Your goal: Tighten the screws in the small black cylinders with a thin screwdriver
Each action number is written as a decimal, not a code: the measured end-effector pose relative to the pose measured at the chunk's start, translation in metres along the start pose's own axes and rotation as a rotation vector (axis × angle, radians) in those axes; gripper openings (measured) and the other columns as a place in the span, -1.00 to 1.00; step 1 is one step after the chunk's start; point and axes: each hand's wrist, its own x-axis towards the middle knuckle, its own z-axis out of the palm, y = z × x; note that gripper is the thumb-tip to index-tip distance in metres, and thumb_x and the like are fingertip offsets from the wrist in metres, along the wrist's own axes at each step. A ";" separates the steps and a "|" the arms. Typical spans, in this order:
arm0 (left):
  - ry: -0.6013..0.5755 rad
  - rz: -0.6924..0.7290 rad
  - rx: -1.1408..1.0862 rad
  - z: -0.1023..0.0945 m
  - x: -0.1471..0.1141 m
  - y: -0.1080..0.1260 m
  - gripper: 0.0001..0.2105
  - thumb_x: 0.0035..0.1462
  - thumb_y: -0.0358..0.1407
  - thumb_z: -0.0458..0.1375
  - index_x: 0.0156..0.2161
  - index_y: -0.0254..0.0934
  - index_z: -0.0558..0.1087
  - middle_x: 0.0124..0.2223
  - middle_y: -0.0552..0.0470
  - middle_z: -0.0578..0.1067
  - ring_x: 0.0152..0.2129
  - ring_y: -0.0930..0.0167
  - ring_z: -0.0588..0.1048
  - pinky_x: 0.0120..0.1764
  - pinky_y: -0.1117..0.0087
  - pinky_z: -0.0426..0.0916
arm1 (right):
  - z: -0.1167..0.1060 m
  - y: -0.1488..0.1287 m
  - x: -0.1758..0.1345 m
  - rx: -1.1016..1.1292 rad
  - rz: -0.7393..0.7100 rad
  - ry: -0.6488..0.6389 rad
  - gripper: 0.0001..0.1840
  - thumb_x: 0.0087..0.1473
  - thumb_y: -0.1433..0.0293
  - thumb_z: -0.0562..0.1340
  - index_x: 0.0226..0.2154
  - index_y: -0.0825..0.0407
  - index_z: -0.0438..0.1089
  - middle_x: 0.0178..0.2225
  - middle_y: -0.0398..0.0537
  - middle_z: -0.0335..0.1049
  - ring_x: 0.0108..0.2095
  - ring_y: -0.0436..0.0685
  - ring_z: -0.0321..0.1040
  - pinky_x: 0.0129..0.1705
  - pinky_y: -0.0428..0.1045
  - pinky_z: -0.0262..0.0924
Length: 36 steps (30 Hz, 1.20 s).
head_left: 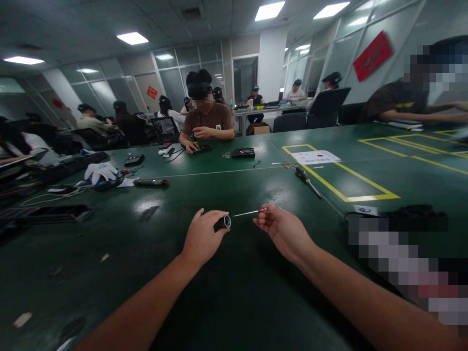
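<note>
Left hand [204, 235] gripping a black cylinder [221, 224], right hand [284, 229] a screwdriver [252, 212].
The black cylinder's looking light, stiff, perhaps slippery; best held round its sides.

The surface [226, 292] is green with yellow tape [327, 183] toward its far edge, the held cylinder [221, 224] black, the held screwdriver [261, 210] red-handled and silver-shafted.

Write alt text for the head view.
A person's left hand holds a black cylinder; the right hand holds a slim screwdriver, its tip near the cylinder's ringed end. Below is a green table, with a co-worker across it.
</note>
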 end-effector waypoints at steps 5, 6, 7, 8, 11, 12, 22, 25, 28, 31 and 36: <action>0.008 -0.012 -0.031 -0.003 0.000 0.003 -0.68 0.13 -0.41 0.33 0.00 -0.14 0.55 0.05 -0.02 0.60 0.02 0.20 0.54 0.30 -0.18 0.16 | -0.001 0.008 0.000 -0.173 -0.176 -0.037 -0.76 0.13 0.17 0.37 -0.31 0.00 0.52 -0.36 -0.09 0.48 -0.33 0.07 0.43 -0.10 0.06 0.36; 0.012 -0.015 -0.035 -0.003 0.000 0.003 -0.68 0.12 -0.41 0.33 0.00 -0.14 0.55 0.05 -0.02 0.60 0.01 0.20 0.54 0.29 -0.17 0.18 | -0.001 0.009 -0.001 -0.206 -0.198 -0.045 -0.74 0.12 0.15 0.38 -0.30 0.00 0.52 -0.35 -0.08 0.49 -0.31 0.08 0.44 -0.09 0.07 0.36; 0.013 -0.020 -0.038 -0.003 0.000 0.004 -0.67 0.12 -0.40 0.34 0.00 -0.14 0.55 0.05 -0.02 0.60 0.01 0.20 0.54 0.29 -0.15 0.20 | -0.002 0.011 -0.001 -0.235 -0.216 -0.050 -0.73 0.12 0.13 0.37 -0.28 -0.01 0.52 -0.34 -0.08 0.50 -0.31 0.09 0.44 -0.09 0.08 0.36; 0.010 -0.026 -0.041 -0.004 0.000 0.005 -0.67 0.11 -0.40 0.34 0.00 -0.15 0.55 0.05 -0.02 0.60 0.00 0.20 0.54 0.28 -0.14 0.22 | -0.002 0.012 -0.002 -0.261 -0.230 -0.053 -0.72 0.12 0.12 0.37 -0.27 -0.01 0.53 -0.34 -0.07 0.51 -0.30 0.09 0.45 -0.09 0.08 0.36; -0.005 -0.048 -0.044 -0.004 -0.001 0.007 -0.66 0.10 -0.41 0.35 0.01 -0.17 0.54 0.04 -0.02 0.60 0.00 0.21 0.54 0.25 -0.12 0.26 | -0.002 0.012 -0.004 -0.329 -0.264 -0.054 -0.72 0.13 0.12 0.35 -0.25 -0.01 0.53 -0.32 -0.07 0.52 -0.30 0.10 0.45 -0.09 0.09 0.35; -0.006 -0.051 -0.043 -0.005 -0.001 0.007 -0.66 0.10 -0.41 0.35 0.00 -0.17 0.55 0.04 -0.02 0.60 -0.01 0.21 0.54 0.25 -0.12 0.26 | -0.002 0.012 -0.005 -0.349 -0.270 -0.059 -0.72 0.14 0.12 0.34 -0.25 -0.02 0.53 -0.31 -0.07 0.52 -0.29 0.10 0.46 -0.08 0.09 0.35; 0.019 -0.022 -0.044 -0.002 0.000 0.004 -0.68 0.10 -0.41 0.35 -0.02 -0.16 0.55 0.03 -0.01 0.61 -0.01 0.22 0.55 0.30 -0.14 0.17 | 0.005 0.003 -0.017 -0.467 -0.319 -0.171 -0.73 0.12 0.15 0.36 -0.18 -0.06 0.51 -0.36 -0.15 0.47 -0.42 0.05 0.33 -0.27 0.03 0.27; 0.011 -0.012 -0.038 -0.002 -0.001 0.004 -0.67 0.09 -0.41 0.35 -0.01 -0.14 0.54 0.03 0.00 0.61 -0.01 0.21 0.55 0.31 -0.15 0.15 | 0.006 0.001 -0.018 -0.483 -0.326 -0.174 -0.67 0.21 0.06 0.26 -0.26 -0.04 0.54 -0.45 -0.16 0.39 -0.44 0.06 0.30 -0.29 0.03 0.25; 0.005 -0.007 -0.035 -0.003 -0.001 0.004 -0.66 0.09 -0.41 0.35 -0.01 -0.14 0.54 0.03 0.01 0.61 -0.01 0.22 0.55 0.31 -0.14 0.16 | 0.004 0.003 -0.016 -0.484 -0.313 -0.116 -0.70 0.20 0.09 0.29 -0.22 -0.05 0.56 -0.42 -0.14 0.44 -0.40 0.07 0.35 -0.26 0.03 0.26; -0.007 0.002 -0.043 -0.003 -0.002 0.004 -0.66 0.11 -0.40 0.35 0.01 -0.13 0.54 0.05 0.01 0.60 0.02 0.23 0.54 0.32 -0.16 0.13 | 0.001 0.008 -0.012 -0.371 -0.278 -0.084 -0.74 0.12 0.15 0.37 -0.23 -0.03 0.54 -0.31 -0.09 0.51 -0.30 0.10 0.41 -0.12 0.07 0.32; -0.033 0.027 -0.055 -0.001 -0.003 0.004 -0.63 0.12 -0.41 0.34 0.05 -0.14 0.53 0.07 -0.01 0.59 0.04 0.23 0.54 0.33 -0.20 0.09 | 0.001 0.013 -0.007 -0.207 -0.165 -0.031 -0.76 0.15 0.18 0.37 -0.28 0.01 0.54 -0.33 -0.07 0.49 -0.30 0.10 0.42 -0.09 0.08 0.37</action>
